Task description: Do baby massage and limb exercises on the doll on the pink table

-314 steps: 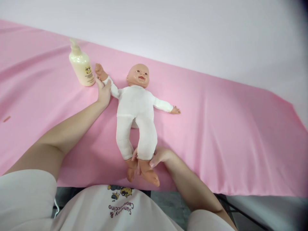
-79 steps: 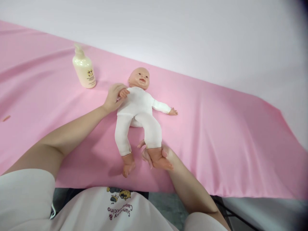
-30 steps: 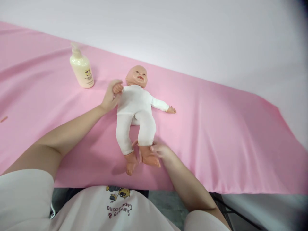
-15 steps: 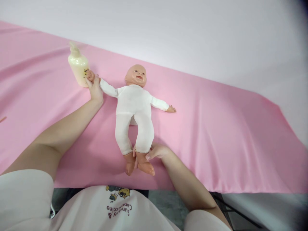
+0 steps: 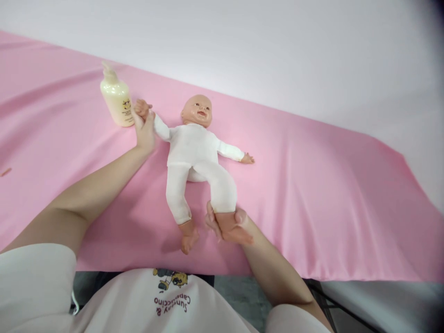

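Observation:
A baby doll [image 5: 193, 145] in a white top and trousers lies on its back, its bald head away from me. My left hand [image 5: 144, 132] is closed around the doll's hand [image 5: 141, 108] on the left side, holding that arm bent up. Lower down, my right hand [image 5: 241, 215] grips the doll's leg on the right at the ankle, just above the bare foot [image 5: 234, 230]. Its other foot [image 5: 189, 237] rests free on the cloth. A cream pump bottle [image 5: 118, 99] with a small cow print stands right beside my left hand.
The pink cloth [image 5: 312, 185] covers the table, with folds at the right. Behind it is a white surface [image 5: 277, 55]. A small orange-brown piece [image 5: 5, 172] lies at the far left edge. Dark metal legs [image 5: 333, 305] show below the table at right.
My right hand has swung the doll's leg out to the right, away from the other leg. My left hand has drawn the doll's hand slightly inward, uncovering more of the bottle's print.

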{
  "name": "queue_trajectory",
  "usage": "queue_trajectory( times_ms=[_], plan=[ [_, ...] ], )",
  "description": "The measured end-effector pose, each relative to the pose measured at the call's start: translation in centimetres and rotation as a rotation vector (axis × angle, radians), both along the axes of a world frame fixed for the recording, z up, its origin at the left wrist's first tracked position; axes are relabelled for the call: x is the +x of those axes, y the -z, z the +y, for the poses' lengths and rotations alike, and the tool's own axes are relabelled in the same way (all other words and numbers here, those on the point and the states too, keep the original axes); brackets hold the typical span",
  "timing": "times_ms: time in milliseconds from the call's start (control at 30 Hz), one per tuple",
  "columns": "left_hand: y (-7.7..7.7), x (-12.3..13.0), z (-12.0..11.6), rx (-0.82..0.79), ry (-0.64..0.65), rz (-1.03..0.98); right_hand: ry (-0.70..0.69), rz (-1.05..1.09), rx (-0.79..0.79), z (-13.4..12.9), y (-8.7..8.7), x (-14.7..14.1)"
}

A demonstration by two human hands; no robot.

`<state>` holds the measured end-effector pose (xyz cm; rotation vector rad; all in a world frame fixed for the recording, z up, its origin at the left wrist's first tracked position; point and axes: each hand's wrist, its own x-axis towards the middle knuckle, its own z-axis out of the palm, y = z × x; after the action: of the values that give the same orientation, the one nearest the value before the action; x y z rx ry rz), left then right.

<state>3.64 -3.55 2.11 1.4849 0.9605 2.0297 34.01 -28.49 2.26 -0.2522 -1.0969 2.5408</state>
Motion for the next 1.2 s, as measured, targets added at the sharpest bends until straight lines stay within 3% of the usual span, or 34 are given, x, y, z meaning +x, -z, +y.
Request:
queue_trajectory(
  times_ms=[100, 200, 333, 467, 600, 800, 900, 1033, 1200],
  plan=[
    [-2.3, 2.1, -3.0, 0.152, 0.078, 0.186, 0.278, -0.002, 0.102, -0.2, -0.5, 0.0],
    [-3.7, 3.7, -5.5, 0.211, 0.22, 0.479, 0.443, -0.184, 0.112, 0.2, -1.5, -0.7],
    [-4.1, 4.8, -7.2, 0.362, 0.383, 0.928, 0.623, -0.306, 0.034, 1.0, -2.1, -1.6],
    [-3.9, 5.0, -7.4, 0.455, 0.401, 1.093, 0.668, -0.324, 0.023, 1.2, -2.0, -1.9],
    [-3.8, 4.3, -6.7, 0.383, 0.351, 0.969, 0.539, -0.225, 0.053, 0.6, -2.3, -1.2],
    [-4.8, 1.5, -3.7, 0.117, 0.278, 0.529, 0.104, -0.17, 0.042, 0.7, -2.4, 0.4],
    [-5.2, -0.3, -1.7, 0.061, 0.221, 0.316, -0.041, -0.173, 0.135, 1.7, -2.5, 0.7],
    [-5.2, -2.2, 0.3, -0.04, 0.119, 0.116, -0.132, -0.236, 0.226, 2.8, -2.8, 1.2],
    [-5.1, -3.2, 0.9, -0.051, 0.105, 0.035, -0.049, -0.415, 0.299, 3.0, -2.3, 2.5]
  ],
)
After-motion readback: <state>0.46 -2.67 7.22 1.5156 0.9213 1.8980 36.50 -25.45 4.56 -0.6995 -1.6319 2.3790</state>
